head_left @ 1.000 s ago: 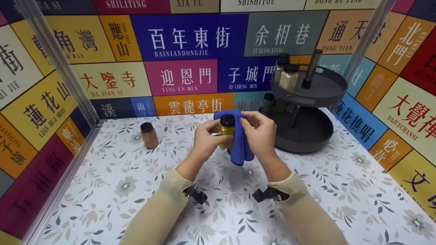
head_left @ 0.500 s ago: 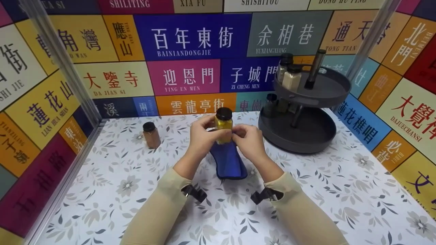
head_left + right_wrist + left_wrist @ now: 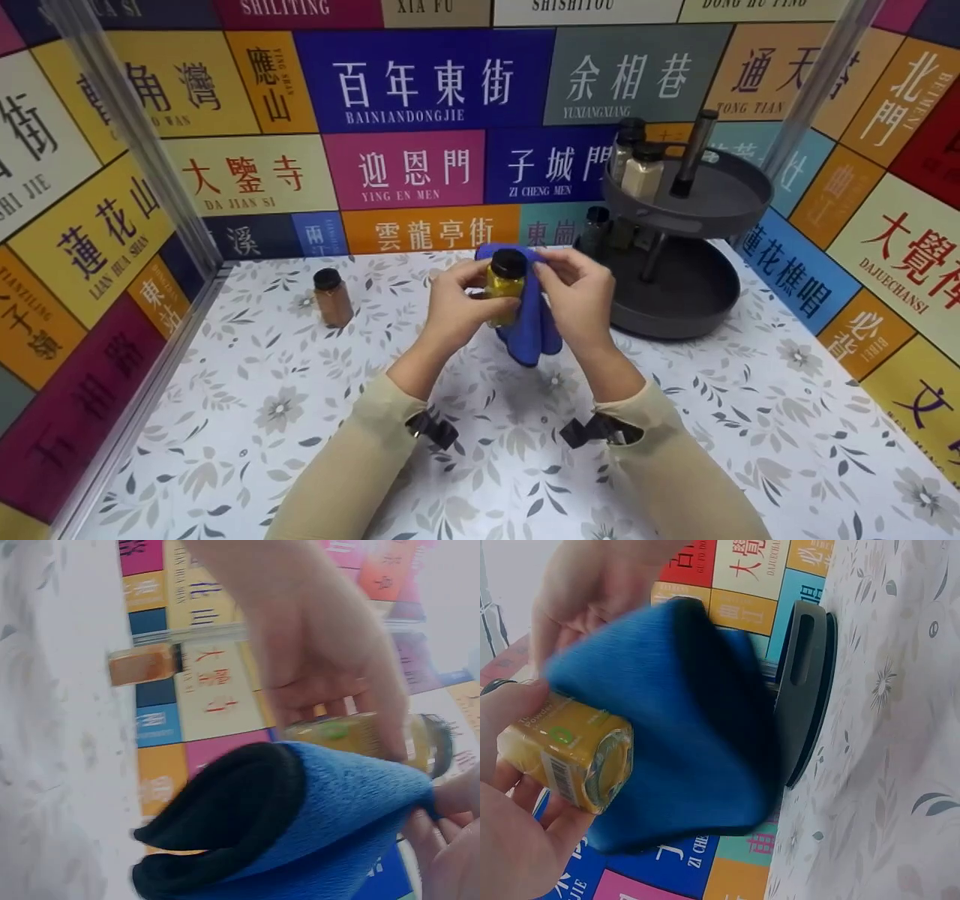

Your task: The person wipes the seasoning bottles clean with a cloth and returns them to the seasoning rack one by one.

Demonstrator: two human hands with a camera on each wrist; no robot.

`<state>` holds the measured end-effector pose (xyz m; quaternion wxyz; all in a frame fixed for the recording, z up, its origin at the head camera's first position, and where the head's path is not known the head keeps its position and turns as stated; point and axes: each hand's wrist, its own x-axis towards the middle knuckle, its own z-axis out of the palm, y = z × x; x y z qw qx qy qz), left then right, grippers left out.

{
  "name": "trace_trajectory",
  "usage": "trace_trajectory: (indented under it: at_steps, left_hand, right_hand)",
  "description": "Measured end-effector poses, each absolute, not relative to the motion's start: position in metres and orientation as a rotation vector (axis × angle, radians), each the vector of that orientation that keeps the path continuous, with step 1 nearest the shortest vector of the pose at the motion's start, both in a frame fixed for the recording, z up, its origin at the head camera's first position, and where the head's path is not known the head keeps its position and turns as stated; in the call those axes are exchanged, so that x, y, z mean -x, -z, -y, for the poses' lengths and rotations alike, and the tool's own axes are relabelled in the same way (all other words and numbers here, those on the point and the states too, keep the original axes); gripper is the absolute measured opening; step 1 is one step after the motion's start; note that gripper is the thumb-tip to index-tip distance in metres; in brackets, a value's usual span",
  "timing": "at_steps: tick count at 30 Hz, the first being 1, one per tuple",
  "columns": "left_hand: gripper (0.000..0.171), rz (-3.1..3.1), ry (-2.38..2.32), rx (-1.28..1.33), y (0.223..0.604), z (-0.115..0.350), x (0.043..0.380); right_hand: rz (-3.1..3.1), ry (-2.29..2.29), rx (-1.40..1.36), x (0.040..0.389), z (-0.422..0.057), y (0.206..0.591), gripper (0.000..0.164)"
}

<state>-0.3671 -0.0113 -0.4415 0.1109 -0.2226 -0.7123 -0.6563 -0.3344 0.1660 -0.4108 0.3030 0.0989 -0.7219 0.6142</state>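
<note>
My left hand [image 3: 454,306] grips a small jar [image 3: 505,289] of yellow powder between thumb and fingers, its black cap upward and its base over the table. In the left wrist view the jar's label and barcode [image 3: 556,772] show through clear wrap. My right hand [image 3: 583,300] pinches the top edge of a blue cloth [image 3: 531,326] with dark edging. The cloth hangs folded behind and to the right of the jar. In the right wrist view, the cloth [image 3: 345,802] droops from the pinching fingers and overlaps part of the jar.
A jar of reddish-brown powder [image 3: 333,301] stands on the flowered tabletop [image 3: 480,465] to the left. At back right is a dark two-tier rack [image 3: 675,326], with several black-capped jars on its tiers. Walls with coloured sign panels [image 3: 405,169] enclose the table.
Half a second ago the jar was higher and the cloth hung below it towards me. Now the jar is lower, and my right hand and the cloth are back at its right side.
</note>
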Motion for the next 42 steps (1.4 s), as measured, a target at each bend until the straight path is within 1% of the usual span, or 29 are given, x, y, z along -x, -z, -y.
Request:
trace_trajectory:
  at_steps: [4,8,13,17,24,30,38,42]
  left_hand:
    - [0.054,2.103,1.948,0.686,0.443,0.008,0.365]
    - [0.051,2.093,1.967,0.684,0.443,0.007,0.365]
    - [0.051,2.041,1.994,0.641,0.443,0.011,0.367]
    - [0.052,2.041,1.954,0.559,0.439,0.015,0.367]
    - [0.050,1.996,1.964,0.521,0.432,0.018,0.366]
    - [0.051,2.016,1.951,0.568,0.438,0.015,0.366]
    - [0.053,2.047,1.984,0.673,0.449,0.002,0.366]
    - [0.055,2.060,1.992,0.670,0.449,0.000,0.366]
  right_hand:
    - [1.775,-1.648,-0.330,0.326,-0.169,0.400,0.017]
    - [1.827,-1.619,-0.326,0.327,-0.171,0.400,0.017]
    - [2.036,-1.559,-0.264,0.337,-0.169,0.412,0.014]
    - [2.201,-1.456,-0.237,0.345,-0.163,0.427,0.014]
    - [2.272,-1.409,-0.248,0.348,-0.157,0.437,0.013]
    - [2.213,-1.451,-0.246,0.344,-0.163,0.427,0.015]
    - [1.836,-1.671,-0.299,0.333,-0.176,0.401,0.017]
    - [1.794,-1.684,-0.308,0.333,-0.178,0.399,0.017]
